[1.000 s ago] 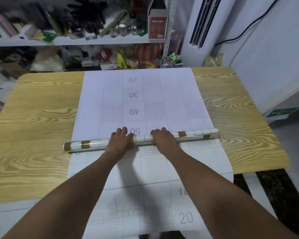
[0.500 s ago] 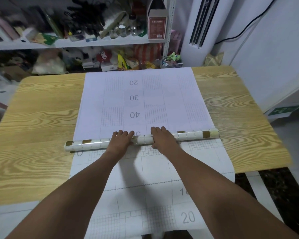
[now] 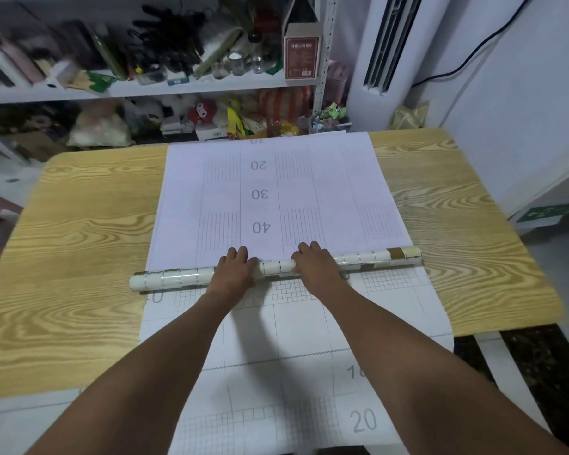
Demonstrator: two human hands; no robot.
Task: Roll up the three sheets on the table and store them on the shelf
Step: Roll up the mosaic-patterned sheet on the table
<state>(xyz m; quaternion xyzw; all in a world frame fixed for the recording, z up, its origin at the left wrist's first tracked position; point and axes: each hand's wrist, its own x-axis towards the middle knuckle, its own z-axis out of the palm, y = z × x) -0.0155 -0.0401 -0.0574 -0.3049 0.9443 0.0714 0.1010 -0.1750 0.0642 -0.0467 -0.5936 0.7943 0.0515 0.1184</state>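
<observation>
A long, thin roll of sheet with a white and gold tile pattern (image 3: 372,260) lies crosswise on the light wood-grain table (image 3: 79,244), its right end a little farther away than its left end. Both hands rest palm down on its middle part, side by side with a short stretch of roll showing between them. The left hand (image 3: 234,270) lies flat on the roll with its fingers held together and pointing away; the right hand (image 3: 314,265) presses down the same way, fingers close together and reaching just over the far side. Beyond the roll, the unrolled part of the white backing sheet printed with grid lines and upside-down numbers 20, 30 and 40 (image 3: 266,192) lies flat toward the far edge of the table. Under the roll and nearer, another white gridded sheet marked 10 and 20 (image 3: 309,389) spreads over the near edge. Behind the table stands a cluttered white metal shelf (image 3: 184,88).
</observation>
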